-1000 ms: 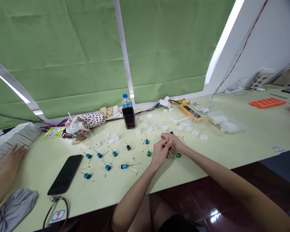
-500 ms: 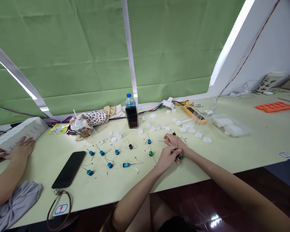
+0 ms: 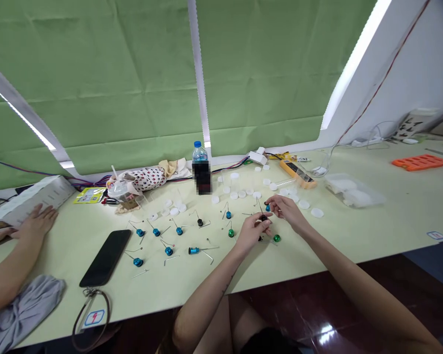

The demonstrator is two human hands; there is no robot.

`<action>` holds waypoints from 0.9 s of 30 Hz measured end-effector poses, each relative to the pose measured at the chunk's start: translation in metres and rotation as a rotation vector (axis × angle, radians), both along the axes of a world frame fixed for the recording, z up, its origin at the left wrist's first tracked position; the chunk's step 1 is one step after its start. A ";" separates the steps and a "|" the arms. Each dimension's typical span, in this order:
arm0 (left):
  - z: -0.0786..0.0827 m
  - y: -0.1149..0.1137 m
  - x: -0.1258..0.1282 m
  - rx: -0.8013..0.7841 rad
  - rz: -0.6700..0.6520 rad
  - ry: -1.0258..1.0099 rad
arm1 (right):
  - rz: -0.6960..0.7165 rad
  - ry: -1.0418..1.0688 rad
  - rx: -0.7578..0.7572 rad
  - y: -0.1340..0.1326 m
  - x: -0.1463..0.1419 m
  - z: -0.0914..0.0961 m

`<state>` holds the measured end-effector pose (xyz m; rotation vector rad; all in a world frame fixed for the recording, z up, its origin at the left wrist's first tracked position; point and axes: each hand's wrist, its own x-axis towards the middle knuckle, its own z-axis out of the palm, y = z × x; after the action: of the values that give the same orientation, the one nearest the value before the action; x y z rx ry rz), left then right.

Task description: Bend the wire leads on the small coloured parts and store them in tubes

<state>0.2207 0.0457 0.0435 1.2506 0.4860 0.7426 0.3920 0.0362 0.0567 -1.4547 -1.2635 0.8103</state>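
Observation:
My left hand (image 3: 254, 229) is closed in a pinch on a small black part with a thin wire lead (image 3: 261, 215), just above the table. My right hand (image 3: 287, 209) sits beside it to the right, fingers pinched on a small blue capacitor-like part (image 3: 268, 208). A green part (image 3: 276, 238) lies on the table just below both hands. Another green one (image 3: 231, 233) and a blue one (image 3: 228, 215) lie to the left of my left hand.
Several blue parts with bent wire leads (image 3: 169, 250) are scattered mid-table, with white caps (image 3: 239, 194) behind. A black phone (image 3: 105, 257), a water bottle (image 3: 200, 167), a yellow meter (image 3: 297, 174) and a clear box (image 3: 353, 191) stand around. Another person's hand (image 3: 37, 221) rests on a white box (image 3: 25, 200) at the left.
My hands have drawn apart: the right one moved up and to the right holding a blue part, the left one lifted a black wired part. The other person's hand barely moved.

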 end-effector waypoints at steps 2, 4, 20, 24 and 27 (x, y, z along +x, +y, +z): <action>0.001 0.002 -0.001 0.046 0.032 0.031 | 0.020 0.029 0.009 -0.010 -0.005 0.016; 0.000 0.004 -0.001 0.079 0.039 0.067 | 0.083 -0.022 0.014 -0.018 -0.013 0.030; 0.000 -0.022 0.002 0.113 -0.409 0.053 | 0.198 -0.967 -0.044 0.048 -0.020 0.007; 0.000 -0.019 0.000 0.060 -0.437 0.073 | 0.269 -1.090 -0.079 0.064 -0.034 -0.005; 0.001 -0.015 -0.001 0.025 -0.377 0.093 | 0.324 -1.158 -0.100 0.071 -0.038 -0.008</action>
<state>0.2198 0.0304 0.0450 1.3551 0.3032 0.3735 0.3537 0.1067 0.0484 -1.8966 -2.3756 0.1506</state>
